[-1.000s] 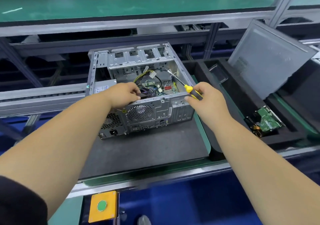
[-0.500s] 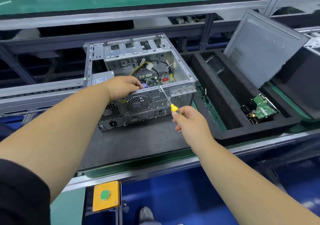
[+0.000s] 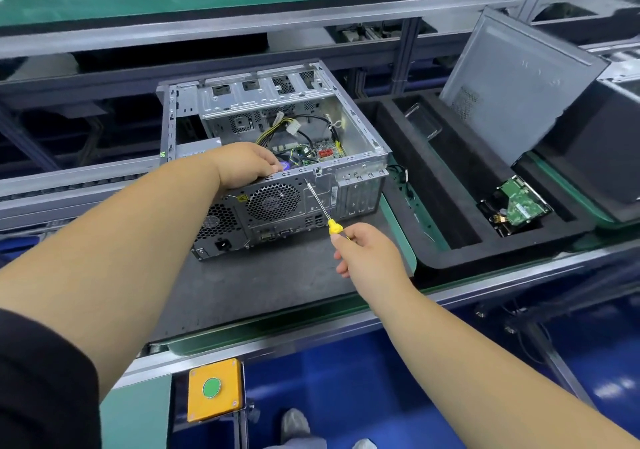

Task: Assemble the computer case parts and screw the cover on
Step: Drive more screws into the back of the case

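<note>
An open silver computer case (image 3: 360, 143) lies on a dark mat (image 3: 263, 286), its rear panel with fan grille facing me and cables and a board visible inside. My left hand (image 3: 247, 168) grips the top edge of the rear panel, fingers curled over into the case. In my right hand (image 3: 367, 249) is a yellow-handled screwdriver (image 3: 322, 206); its thin shaft slants up-left and the tip touches the rear panel near the top edge. The grey side cover (image 3: 519, 81) leans upright at the far right, apart from the case.
A black foam tray (image 3: 460, 240) to the right holds a green-boarded hard drive (image 3: 519, 202) and a clear plastic box (image 3: 422, 121). A yellow box with a green button (image 3: 212, 388) sits below the bench's front edge. Conveyor rails run behind the case.
My right hand drew the screwdriver out of the case interior and lowered it toward me; its tip now sits on the rear panel. My left hand stayed on the case's edge.
</note>
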The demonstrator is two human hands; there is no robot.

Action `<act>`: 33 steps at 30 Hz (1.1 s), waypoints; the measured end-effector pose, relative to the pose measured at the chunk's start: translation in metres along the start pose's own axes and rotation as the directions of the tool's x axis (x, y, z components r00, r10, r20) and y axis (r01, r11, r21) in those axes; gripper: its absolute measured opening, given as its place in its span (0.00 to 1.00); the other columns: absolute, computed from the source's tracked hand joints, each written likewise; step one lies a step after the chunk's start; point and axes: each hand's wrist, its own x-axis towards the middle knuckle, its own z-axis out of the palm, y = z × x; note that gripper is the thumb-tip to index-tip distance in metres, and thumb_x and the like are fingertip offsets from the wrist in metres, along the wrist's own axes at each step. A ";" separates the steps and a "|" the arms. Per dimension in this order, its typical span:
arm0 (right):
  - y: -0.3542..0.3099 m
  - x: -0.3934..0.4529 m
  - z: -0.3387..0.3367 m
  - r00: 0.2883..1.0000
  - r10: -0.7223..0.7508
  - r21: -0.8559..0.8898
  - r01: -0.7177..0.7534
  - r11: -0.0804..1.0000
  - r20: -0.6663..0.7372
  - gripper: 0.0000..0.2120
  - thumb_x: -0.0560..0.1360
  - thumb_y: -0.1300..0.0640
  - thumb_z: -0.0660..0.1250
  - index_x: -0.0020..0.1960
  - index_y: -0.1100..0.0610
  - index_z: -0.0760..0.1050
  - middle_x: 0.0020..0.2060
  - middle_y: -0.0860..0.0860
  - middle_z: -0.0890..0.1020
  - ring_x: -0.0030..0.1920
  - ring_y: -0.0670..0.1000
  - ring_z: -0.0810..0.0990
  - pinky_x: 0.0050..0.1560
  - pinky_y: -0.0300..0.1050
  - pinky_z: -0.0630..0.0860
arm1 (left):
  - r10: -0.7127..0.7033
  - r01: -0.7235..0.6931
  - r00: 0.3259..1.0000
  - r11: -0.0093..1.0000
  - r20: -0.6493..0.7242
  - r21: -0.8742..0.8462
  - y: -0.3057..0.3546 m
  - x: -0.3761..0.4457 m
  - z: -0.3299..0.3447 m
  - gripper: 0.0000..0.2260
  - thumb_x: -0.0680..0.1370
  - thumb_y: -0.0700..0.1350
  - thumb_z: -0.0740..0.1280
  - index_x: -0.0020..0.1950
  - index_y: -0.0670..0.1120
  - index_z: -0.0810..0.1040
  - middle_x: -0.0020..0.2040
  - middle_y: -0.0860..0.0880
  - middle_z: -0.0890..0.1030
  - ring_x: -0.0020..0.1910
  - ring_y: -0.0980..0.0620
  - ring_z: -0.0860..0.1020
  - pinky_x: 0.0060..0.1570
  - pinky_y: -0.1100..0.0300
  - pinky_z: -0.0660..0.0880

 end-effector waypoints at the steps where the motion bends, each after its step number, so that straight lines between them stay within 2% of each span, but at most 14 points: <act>1: -0.001 0.000 0.001 1.000 0.008 0.006 -0.008 1.000 0.002 0.07 0.78 0.50 0.66 0.46 0.53 0.77 0.37 0.52 0.81 0.27 0.39 0.77 0.45 0.54 0.81 | 0.001 -0.001 1.000 1.000 0.001 0.014 0.000 0.000 0.000 0.11 0.81 0.50 0.64 0.58 0.49 0.82 0.58 0.47 0.81 0.60 0.45 0.76 0.65 0.53 0.70; 5: -0.004 -0.002 0.003 1.000 0.025 0.011 -0.026 1.000 0.016 0.06 0.79 0.51 0.66 0.46 0.52 0.77 0.37 0.49 0.81 0.26 0.39 0.77 0.41 0.50 0.82 | -0.005 0.004 1.000 1.000 -0.014 -0.016 -0.001 0.001 0.002 0.11 0.81 0.49 0.64 0.59 0.48 0.81 0.59 0.46 0.81 0.60 0.43 0.76 0.63 0.52 0.69; 7: -0.006 -0.003 0.004 0.999 0.030 0.002 -0.030 1.000 0.023 0.06 0.79 0.51 0.66 0.46 0.52 0.77 0.37 0.50 0.82 0.26 0.40 0.77 0.39 0.47 0.81 | -0.006 0.005 1.000 0.999 -0.025 -0.049 -0.001 0.000 0.004 0.11 0.81 0.49 0.64 0.58 0.48 0.82 0.56 0.46 0.82 0.54 0.44 0.77 0.62 0.52 0.70; 10: -0.008 -0.004 0.005 0.999 0.033 0.007 -0.034 0.999 0.027 0.07 0.79 0.50 0.66 0.47 0.53 0.77 0.37 0.49 0.82 0.26 0.40 0.77 0.38 0.46 0.81 | -0.007 0.001 0.999 0.993 -0.050 -0.115 -0.003 0.001 0.006 0.10 0.81 0.47 0.63 0.57 0.49 0.82 0.46 0.51 0.79 0.43 0.51 0.73 0.55 0.54 0.72; 13: -0.010 -0.004 0.006 0.999 0.037 0.011 -0.037 0.999 0.023 0.08 0.79 0.50 0.66 0.47 0.54 0.77 0.36 0.50 0.82 0.26 0.41 0.77 0.38 0.46 0.81 | -0.008 -0.006 0.996 0.987 -0.085 -0.161 -0.006 0.003 0.008 0.09 0.81 0.46 0.63 0.56 0.51 0.83 0.41 0.57 0.78 0.37 0.56 0.72 0.47 0.60 0.67; 18: -0.012 -0.004 0.007 0.999 0.045 0.023 -0.045 0.999 0.011 0.08 0.79 0.50 0.66 0.47 0.54 0.78 0.36 0.50 0.81 0.26 0.41 0.76 0.32 0.38 0.78 | -0.006 -0.012 0.996 0.981 -0.093 -0.193 -0.009 0.004 0.010 0.08 0.81 0.48 0.64 0.53 0.55 0.83 0.42 0.59 0.78 0.39 0.56 0.73 0.48 0.60 0.68; 28: -0.020 -0.004 0.014 0.998 0.063 0.041 -0.063 0.997 0.013 0.10 0.79 0.52 0.66 0.45 0.58 0.78 0.31 0.48 0.81 0.25 0.42 0.77 0.28 0.35 0.74 | 0.018 -0.036 0.995 0.983 -0.097 -0.181 -0.012 0.006 0.012 0.08 0.80 0.50 0.64 0.54 0.54 0.82 0.43 0.58 0.77 0.37 0.57 0.73 0.46 0.60 0.68; 33: -0.023 -0.005 0.015 0.995 0.095 0.108 -0.097 0.989 0.023 0.09 0.78 0.55 0.66 0.43 0.58 0.78 0.26 0.46 0.79 0.24 0.44 0.76 0.29 0.39 0.74 | 0.025 -0.048 0.993 0.980 -0.117 -0.192 -0.010 0.004 0.011 0.07 0.80 0.47 0.64 0.50 0.54 0.82 0.38 0.67 0.76 0.32 0.58 0.72 0.33 0.63 0.67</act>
